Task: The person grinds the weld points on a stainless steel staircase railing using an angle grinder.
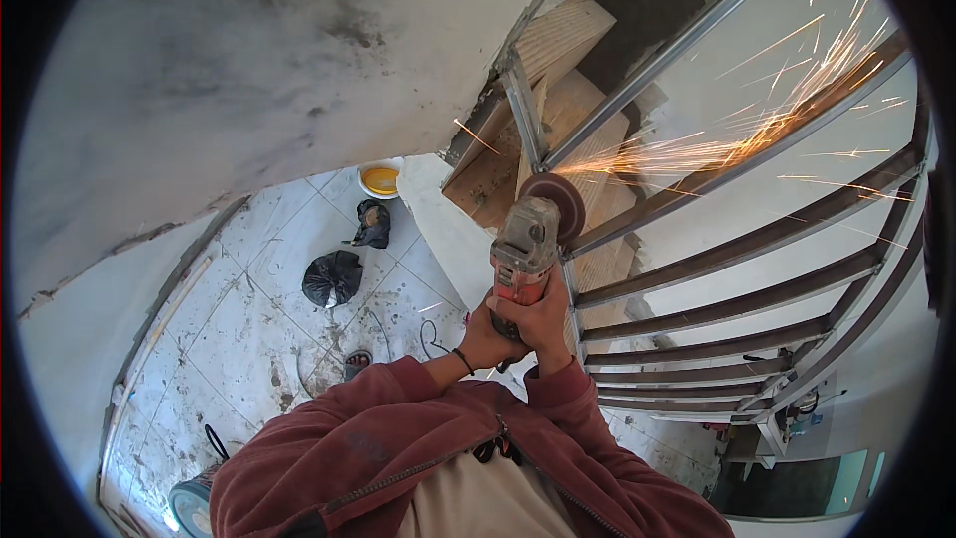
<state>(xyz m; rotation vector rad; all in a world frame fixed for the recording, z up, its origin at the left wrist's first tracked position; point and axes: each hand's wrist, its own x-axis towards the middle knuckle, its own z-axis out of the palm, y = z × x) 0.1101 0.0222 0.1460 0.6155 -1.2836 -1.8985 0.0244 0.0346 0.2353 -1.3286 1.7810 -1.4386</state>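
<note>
Both my hands are closed round a red and grey angle grinder in the middle of the head view. My left hand wraps the lower body, with a dark band on its wrist. My right hand grips the body on the other side, a little higher. The brown grinding disc meets the metal railing at a corner joint where an upright meets a long bar. Bright orange sparks fly from the disc toward the upper right, across the bars.
Wooden stair treads lie behind the railing, beside a plastered wall. On the dirty tiled floor below are black plastic bags, a basin with yellow contents and a loose cable. Curved railing bars fill the right side.
</note>
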